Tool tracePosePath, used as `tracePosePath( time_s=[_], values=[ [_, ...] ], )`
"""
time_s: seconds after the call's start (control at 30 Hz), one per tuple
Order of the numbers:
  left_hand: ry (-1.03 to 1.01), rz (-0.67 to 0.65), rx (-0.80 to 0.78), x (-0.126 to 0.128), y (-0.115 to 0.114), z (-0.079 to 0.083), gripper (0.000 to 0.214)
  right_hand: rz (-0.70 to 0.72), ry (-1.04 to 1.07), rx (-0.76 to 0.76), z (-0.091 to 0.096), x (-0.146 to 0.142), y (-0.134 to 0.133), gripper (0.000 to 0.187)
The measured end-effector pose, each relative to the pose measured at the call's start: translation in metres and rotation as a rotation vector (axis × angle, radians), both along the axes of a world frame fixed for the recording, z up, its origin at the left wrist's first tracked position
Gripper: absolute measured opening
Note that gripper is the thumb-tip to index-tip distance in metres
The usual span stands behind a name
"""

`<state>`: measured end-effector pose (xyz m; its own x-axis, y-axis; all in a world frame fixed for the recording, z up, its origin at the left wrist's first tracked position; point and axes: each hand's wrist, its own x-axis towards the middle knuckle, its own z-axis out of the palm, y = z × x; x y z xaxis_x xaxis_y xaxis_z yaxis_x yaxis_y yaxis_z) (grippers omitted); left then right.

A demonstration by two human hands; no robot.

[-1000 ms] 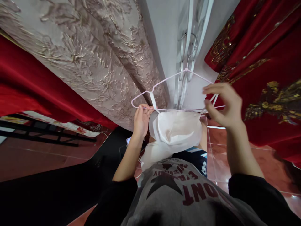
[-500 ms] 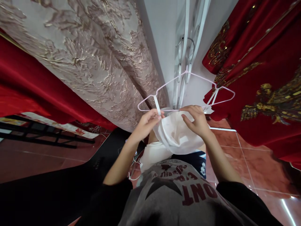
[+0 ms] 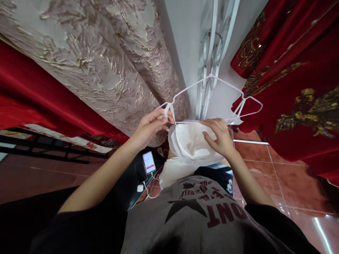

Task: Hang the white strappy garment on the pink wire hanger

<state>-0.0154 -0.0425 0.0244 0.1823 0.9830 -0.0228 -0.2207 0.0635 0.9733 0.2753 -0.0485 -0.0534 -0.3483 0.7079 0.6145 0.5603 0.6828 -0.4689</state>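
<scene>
A pale pink hanger [image 3: 192,84] hangs by its metal hook, with white straps [image 3: 239,108] looped over its two notches. Below its lower bar bunches a white garment [image 3: 186,135], its lower part over my lap. My left hand [image 3: 152,128] is at the hanger's left end, with its fingers hooked in the white strap there and the thumb alongside. My right hand [image 3: 218,135] grips the top of the garment at the lower bar, fingers over the edge and thumb on the cloth. Its fingertips are partly hidden in the fabric.
Beige textured cloth [image 3: 111,63] hangs at the left and red embroidered cloth [image 3: 296,88] at the right. White rails [image 3: 214,38] stand behind the hanger. A lit phone [image 3: 149,162], a dark phone [image 3: 140,172] and a charging cable [image 3: 152,195] lie on a black surface at my left.
My left hand has moved left and up along the strap, now looped about its fingers. My right hand has hardly moved. The phones have come into view.
</scene>
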Motion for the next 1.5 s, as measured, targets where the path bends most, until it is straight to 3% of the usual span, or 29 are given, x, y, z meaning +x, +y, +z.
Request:
tracePosePath(
  time_s=[0.1,0.17,0.37,0.4,0.5,0.67,0.83,0.93,1.03,1.13,1.27,1.33,1.4,1.5],
  values=[
    [-0.050,0.108,0.022,-0.002,0.004,0.000,0.006,0.008,0.035,0.026,-0.004,-0.002,0.002,0.036],
    [-0.123,0.250,0.061,-0.006,0.008,-0.005,0.008,-0.003,0.038,0.025,-0.005,-0.004,0.004,0.036],
    [-0.232,0.790,0.266,-0.010,0.013,-0.051,0.015,-0.024,0.022,-0.032,0.000,-0.007,0.008,0.036],
    [-0.224,0.798,0.237,-0.007,0.013,-0.059,0.018,-0.009,0.012,-0.042,0.002,-0.008,0.007,0.037],
    [-0.229,0.648,0.136,0.011,0.010,-0.070,0.032,0.040,-0.050,-0.066,0.006,-0.012,0.005,0.044],
    [-0.287,0.545,0.133,0.034,0.009,-0.060,0.035,0.132,-0.202,-0.080,0.021,-0.010,0.006,0.058],
    [-0.298,0.537,0.128,0.034,0.010,-0.048,0.032,0.174,-0.365,-0.011,0.055,0.028,0.003,0.051],
    [-0.257,0.532,0.099,0.029,0.009,-0.043,0.032,0.149,-0.416,-0.007,0.064,0.060,-0.012,0.044],
    [-0.251,0.502,0.094,0.026,0.009,-0.042,0.033,0.118,-0.387,-0.084,0.055,0.082,-0.032,0.038],
    [-0.272,0.503,0.128,0.029,0.013,-0.047,0.034,0.002,-0.180,-0.172,0.032,0.084,-0.041,0.034],
    [-0.323,0.555,0.175,0.040,0.018,-0.057,0.035,-0.320,0.351,-0.183,-0.004,0.060,-0.022,0.041],
    [-0.340,0.576,0.181,0.044,0.019,-0.061,0.036,-0.340,0.517,-0.223,-0.014,0.047,-0.007,0.047],
    [-0.333,0.596,0.178,0.047,0.019,-0.063,0.036,-0.339,0.553,-0.276,-0.014,0.039,0.004,0.041],
    [-0.297,0.613,0.171,0.047,0.017,-0.062,0.035,-0.321,0.520,-0.356,0.001,0.038,0.013,0.025]
  ],
)
